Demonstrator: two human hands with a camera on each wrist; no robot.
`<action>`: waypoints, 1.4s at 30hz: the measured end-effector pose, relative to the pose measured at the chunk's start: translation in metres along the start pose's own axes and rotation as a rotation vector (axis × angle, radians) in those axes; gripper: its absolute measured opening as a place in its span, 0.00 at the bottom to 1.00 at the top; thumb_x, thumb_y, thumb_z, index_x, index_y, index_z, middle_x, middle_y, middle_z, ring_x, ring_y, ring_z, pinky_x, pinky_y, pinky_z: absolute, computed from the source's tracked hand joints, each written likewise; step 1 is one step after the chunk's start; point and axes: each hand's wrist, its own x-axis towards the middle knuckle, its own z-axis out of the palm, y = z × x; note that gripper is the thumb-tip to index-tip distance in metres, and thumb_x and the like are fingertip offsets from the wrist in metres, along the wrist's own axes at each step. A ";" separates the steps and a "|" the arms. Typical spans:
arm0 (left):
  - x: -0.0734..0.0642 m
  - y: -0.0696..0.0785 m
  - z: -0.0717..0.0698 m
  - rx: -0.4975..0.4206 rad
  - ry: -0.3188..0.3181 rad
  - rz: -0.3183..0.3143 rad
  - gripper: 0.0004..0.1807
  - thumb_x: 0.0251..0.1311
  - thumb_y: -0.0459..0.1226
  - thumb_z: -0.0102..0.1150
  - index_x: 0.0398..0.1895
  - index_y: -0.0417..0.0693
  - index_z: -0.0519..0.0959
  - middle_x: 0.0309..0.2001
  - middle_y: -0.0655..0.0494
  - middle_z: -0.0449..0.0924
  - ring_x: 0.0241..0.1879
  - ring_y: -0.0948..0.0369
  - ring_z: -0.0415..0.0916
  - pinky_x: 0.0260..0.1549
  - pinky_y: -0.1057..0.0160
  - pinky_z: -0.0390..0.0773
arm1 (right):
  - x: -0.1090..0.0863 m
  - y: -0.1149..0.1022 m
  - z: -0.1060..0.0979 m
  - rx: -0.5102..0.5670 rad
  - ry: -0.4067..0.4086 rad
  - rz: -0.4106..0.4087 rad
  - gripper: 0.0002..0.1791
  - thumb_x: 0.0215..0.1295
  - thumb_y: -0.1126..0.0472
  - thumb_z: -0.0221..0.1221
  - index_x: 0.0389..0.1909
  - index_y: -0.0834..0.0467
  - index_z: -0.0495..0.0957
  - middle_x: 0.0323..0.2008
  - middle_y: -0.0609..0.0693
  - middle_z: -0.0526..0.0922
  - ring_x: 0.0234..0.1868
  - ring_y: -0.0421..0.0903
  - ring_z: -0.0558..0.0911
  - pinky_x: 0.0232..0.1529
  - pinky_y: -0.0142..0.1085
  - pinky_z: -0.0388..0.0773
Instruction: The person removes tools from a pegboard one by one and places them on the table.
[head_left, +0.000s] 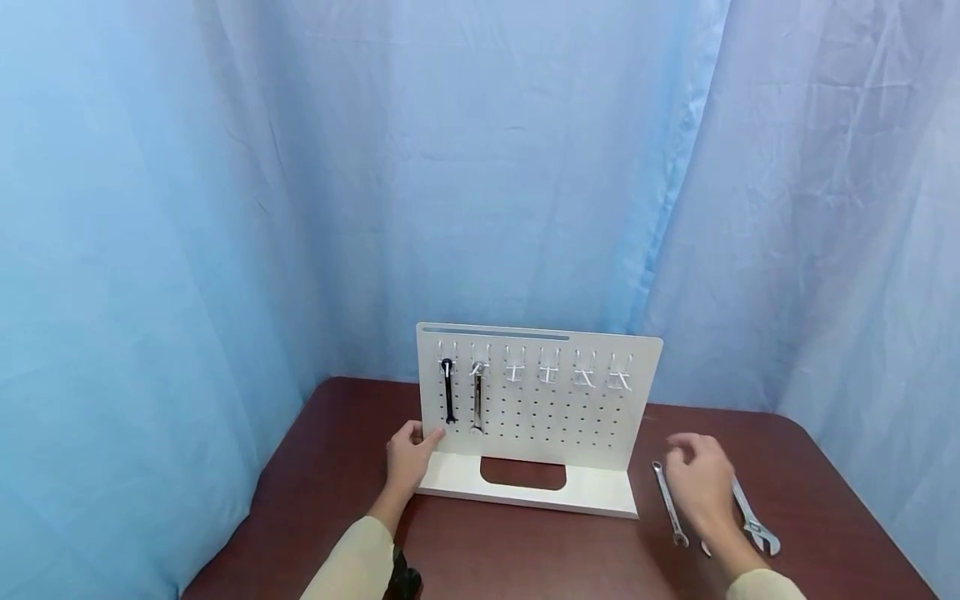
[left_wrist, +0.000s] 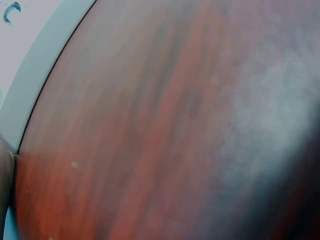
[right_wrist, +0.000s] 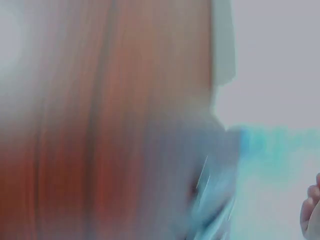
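A white pegboard stand [head_left: 525,417] stands upright on the table. My left hand [head_left: 408,458] grips its left edge, thumb on the front face and fingers partly hidden behind. A black wrench [head_left: 449,396] and a silver wrench [head_left: 477,404] hang from the two leftmost hooks. Right of the board, my right hand [head_left: 701,479] hovers over the loose wrenches, fingers loosely bent, nothing visible in them. Beside it lie a small combination wrench [head_left: 669,504] and an adjustable wrench [head_left: 759,527], the latter partly covered by the hand. Another metal tip [head_left: 706,548] peeks out under the wrist.
Several white hooks [head_left: 584,371] to the right on the board hold nothing. A black object [head_left: 403,577] sits near the left forearm. The dark red-brown table [head_left: 330,492] has blue curtains [head_left: 480,167] behind and on both sides. Both wrist views are blurred.
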 end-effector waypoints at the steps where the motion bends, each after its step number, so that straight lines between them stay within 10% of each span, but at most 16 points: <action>1: 0.000 0.000 0.000 -0.002 0.000 0.001 0.15 0.60 0.46 0.72 0.33 0.47 0.77 0.30 0.54 0.74 0.31 0.58 0.69 0.30 0.61 0.70 | -0.004 -0.016 0.006 0.056 -0.007 -0.040 0.11 0.66 0.69 0.53 0.43 0.63 0.83 0.44 0.59 0.81 0.44 0.56 0.79 0.42 0.49 0.72; 9: 0.001 0.003 -0.001 0.038 -0.016 0.001 0.16 0.61 0.47 0.71 0.30 0.48 0.74 0.26 0.55 0.72 0.28 0.58 0.67 0.29 0.60 0.68 | -0.014 -0.133 0.065 0.506 -0.388 -0.156 0.11 0.66 0.71 0.61 0.48 0.65 0.84 0.40 0.55 0.87 0.42 0.47 0.83 0.42 0.33 0.79; 16: 0.001 0.001 0.000 0.055 -0.015 0.008 0.16 0.62 0.47 0.70 0.30 0.49 0.74 0.25 0.55 0.72 0.27 0.58 0.67 0.28 0.61 0.68 | -0.004 -0.177 0.113 0.663 -0.562 -0.079 0.17 0.69 0.68 0.60 0.58 0.62 0.79 0.39 0.60 0.84 0.35 0.49 0.84 0.33 0.33 0.76; 22: 0.000 0.002 0.003 0.054 -0.008 0.019 0.15 0.62 0.48 0.70 0.31 0.49 0.76 0.26 0.55 0.74 0.27 0.59 0.69 0.28 0.61 0.70 | 0.003 -0.192 0.134 0.744 -0.575 0.022 0.16 0.69 0.66 0.61 0.56 0.64 0.80 0.36 0.58 0.85 0.33 0.58 0.84 0.31 0.36 0.76; 29: 0.004 0.003 0.000 0.065 0.020 0.029 0.13 0.62 0.45 0.70 0.31 0.48 0.77 0.25 0.55 0.74 0.27 0.59 0.69 0.27 0.61 0.70 | 0.003 -0.220 0.151 0.833 -0.541 0.107 0.12 0.70 0.65 0.61 0.47 0.69 0.81 0.29 0.61 0.84 0.23 0.43 0.79 0.28 0.33 0.78; 42: 0.002 0.003 0.003 0.062 0.002 0.036 0.14 0.62 0.44 0.70 0.31 0.47 0.76 0.23 0.55 0.73 0.25 0.59 0.69 0.25 0.61 0.70 | -0.011 -0.223 0.147 0.592 -0.375 -0.040 0.07 0.69 0.60 0.62 0.35 0.60 0.84 0.31 0.49 0.83 0.32 0.42 0.78 0.34 0.36 0.76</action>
